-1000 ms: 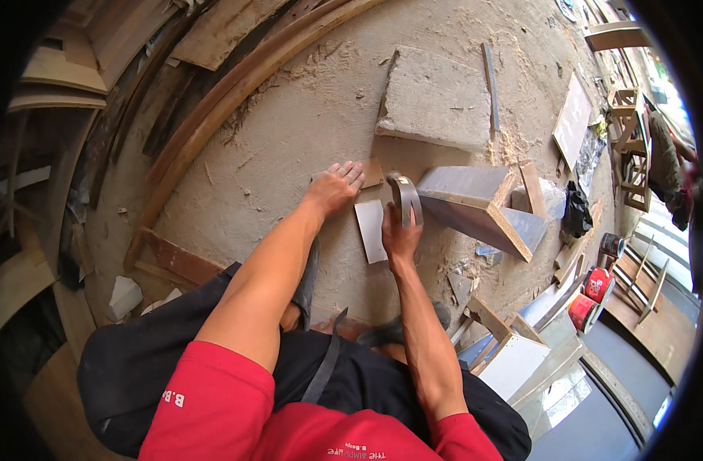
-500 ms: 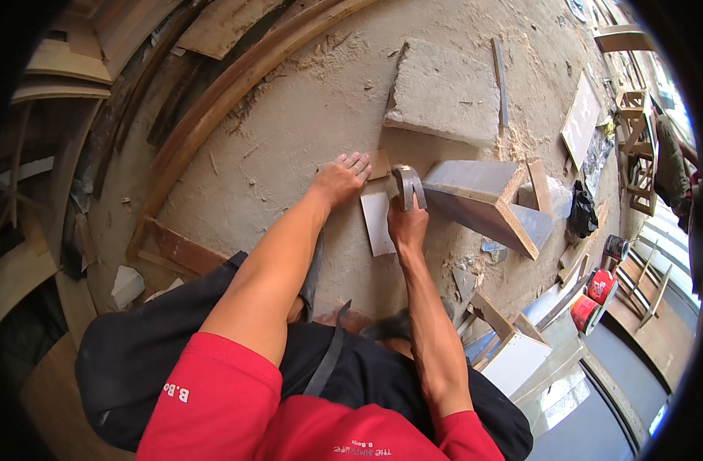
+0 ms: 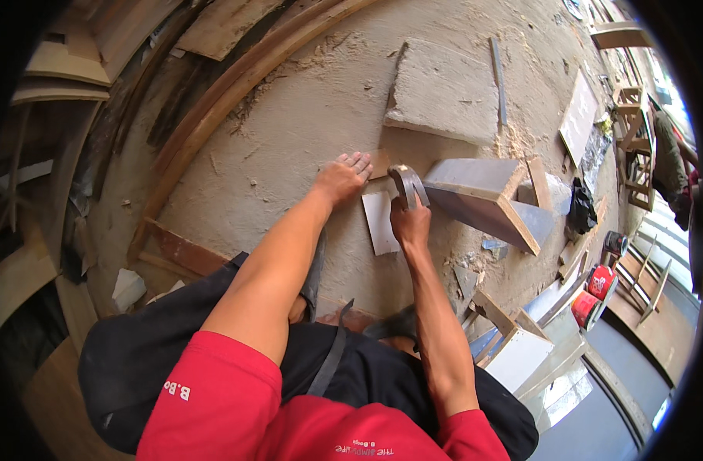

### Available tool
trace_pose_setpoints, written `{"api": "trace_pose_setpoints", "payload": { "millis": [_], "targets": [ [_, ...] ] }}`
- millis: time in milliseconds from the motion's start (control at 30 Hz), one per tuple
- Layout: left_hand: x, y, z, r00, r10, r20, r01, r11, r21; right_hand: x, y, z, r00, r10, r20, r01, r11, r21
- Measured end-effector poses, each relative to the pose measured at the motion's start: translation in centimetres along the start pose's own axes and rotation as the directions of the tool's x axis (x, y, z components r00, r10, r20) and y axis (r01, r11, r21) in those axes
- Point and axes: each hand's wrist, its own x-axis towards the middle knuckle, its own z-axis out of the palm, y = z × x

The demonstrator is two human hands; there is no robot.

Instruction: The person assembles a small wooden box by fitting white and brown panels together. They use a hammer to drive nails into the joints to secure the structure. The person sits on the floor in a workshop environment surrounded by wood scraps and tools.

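A claw hammer (image 3: 406, 183) is in my right hand (image 3: 411, 224), whose fingers are wrapped round its handle. The hammer's dark head points away from me, just right of a small brown wood piece (image 3: 380, 166). My left hand (image 3: 344, 178) lies palm down with its fingers stretched out, the fingertips at the left end of that brown piece. Whether it presses on the wood I cannot tell. Between my forearms a white rectangular panel (image 3: 380, 223) lies on the floor, close to my right hand.
Right of the hammer stands a grey-faced board box (image 3: 482, 196). A rough concrete slab (image 3: 444, 92) lies beyond my hands, with a thin metal strip (image 3: 498, 81) beside it. Long timber (image 3: 213, 107) curves along the left. Red cans (image 3: 601, 283) and wood offcuts lie at right.
The hammer and my right hand have shifted very slightly. My left hand stays in the same place.
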Motion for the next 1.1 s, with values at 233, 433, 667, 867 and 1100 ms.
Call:
{"api": "trace_pose_setpoints", "payload": {
  "millis": [233,433,667,867,1100],
  "targets": [
    [-0.9,0.6,-1.7,0.982,-0.153,-0.108,0.129,0.971,-0.200,-2.0,2.4,0.0,0.998,0.034,-0.043,-0.033,0.999,0.031],
    [-0.2,0.7,-2.9,0.984,-0.161,-0.076,0.151,0.981,-0.123,-5.4,5.2,0.5,0.988,0.124,-0.094,-0.116,0.990,0.085],
    [1.8,2.0,-5.5,0.960,-0.254,0.119,0.266,0.959,-0.097,-7.6,5.1,1.1,0.956,0.266,-0.125,-0.238,0.950,0.202],
    [3.1,1.0,-6.9,0.973,-0.215,0.088,0.229,0.952,-0.202,-8.0,4.2,1.2,0.947,0.304,-0.101,-0.268,0.925,0.271],
    [2.8,-1.1,-7.8,0.946,-0.251,0.206,0.325,0.765,-0.557,-7.8,5.0,2.3,0.934,0.349,-0.071,-0.321,0.911,0.257]
  ]
}}
